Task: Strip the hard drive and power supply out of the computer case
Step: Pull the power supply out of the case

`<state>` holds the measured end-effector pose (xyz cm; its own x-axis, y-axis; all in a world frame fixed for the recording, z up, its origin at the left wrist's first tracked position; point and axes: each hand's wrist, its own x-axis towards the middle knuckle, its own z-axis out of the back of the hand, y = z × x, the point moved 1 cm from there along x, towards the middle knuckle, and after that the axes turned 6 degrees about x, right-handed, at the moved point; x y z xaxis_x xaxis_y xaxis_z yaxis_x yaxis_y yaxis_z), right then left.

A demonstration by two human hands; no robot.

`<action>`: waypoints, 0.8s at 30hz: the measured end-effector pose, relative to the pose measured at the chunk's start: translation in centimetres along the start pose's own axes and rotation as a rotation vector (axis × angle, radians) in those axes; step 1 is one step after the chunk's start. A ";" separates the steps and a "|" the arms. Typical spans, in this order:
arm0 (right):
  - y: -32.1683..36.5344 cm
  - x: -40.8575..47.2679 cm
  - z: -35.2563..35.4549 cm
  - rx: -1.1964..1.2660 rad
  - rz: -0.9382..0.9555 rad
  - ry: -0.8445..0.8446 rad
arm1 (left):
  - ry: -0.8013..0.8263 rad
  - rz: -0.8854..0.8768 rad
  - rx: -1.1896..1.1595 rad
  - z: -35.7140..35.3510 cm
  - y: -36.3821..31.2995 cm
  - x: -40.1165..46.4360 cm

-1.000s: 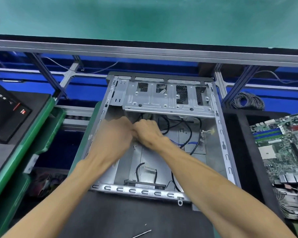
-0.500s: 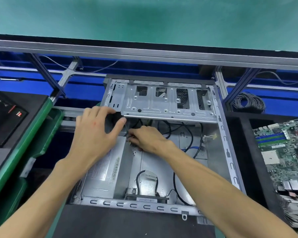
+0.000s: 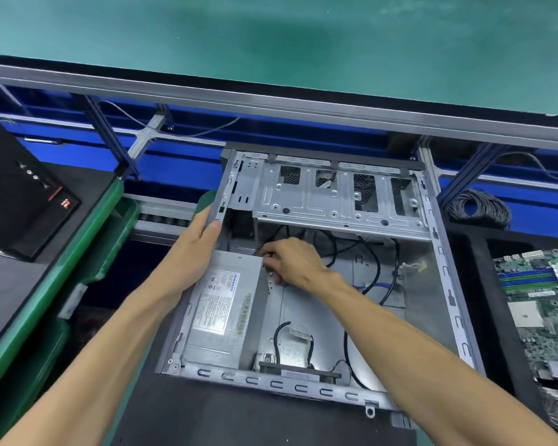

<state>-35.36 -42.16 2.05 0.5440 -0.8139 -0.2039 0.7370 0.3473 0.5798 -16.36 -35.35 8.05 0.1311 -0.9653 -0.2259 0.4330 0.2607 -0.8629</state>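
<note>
The computer case (image 3: 445,272) is bare silver-grey metal. The power supply (image 3: 221,312) in its near left corner is grey with a white label printed in fine dark text and a blue logo. Black cables (image 3: 372,268) loop inside, one blue. The circuit board (image 3: 543,304) at the right is green with blue slots. The bins (image 3: 87,249) at the left are green.

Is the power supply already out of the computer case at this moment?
No, the power supply sits inside the computer case at its left side, with the right hand at its far corner.

Power supply (image 3: 221,309) in computer case (image 3: 445,284) left side, motherboard (image 3: 541,304) right of case, bin (image 3: 87,239) left
</note>
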 end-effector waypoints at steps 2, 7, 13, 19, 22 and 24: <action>-0.3 0.2 -0.5 0.075 -0.068 0.024 | 0.003 -0.001 -0.014 0.0 0.2 -0.1; 0.3 -0.1 0.0 0.526 -0.327 0.225 | -0.030 -0.017 -0.013 0.0 0.6 -0.3; 5.3 -3.1 3.2 0.237 -0.238 0.022 | -0.107 0.110 -0.027 -0.5 0.5 -0.8; 11.3 -2.7 0.6 -0.010 -0.006 -0.254 | -0.050 0.135 -0.034 -0.3 0.5 -0.6; 9.8 -1.1 0.7 0.049 -0.055 -0.260 | -0.052 0.155 -0.040 -0.3 0.6 -0.6; 9.6 -0.5 0.5 0.062 -0.061 -0.290 | -0.068 0.152 -0.053 -0.3 0.6 -0.7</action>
<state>-28.77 -38.68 8.09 0.3561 -0.9344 -0.0114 0.7339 0.2722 0.6224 -16.48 -34.50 7.58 0.2526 -0.9110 -0.3259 0.3566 0.4008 -0.8439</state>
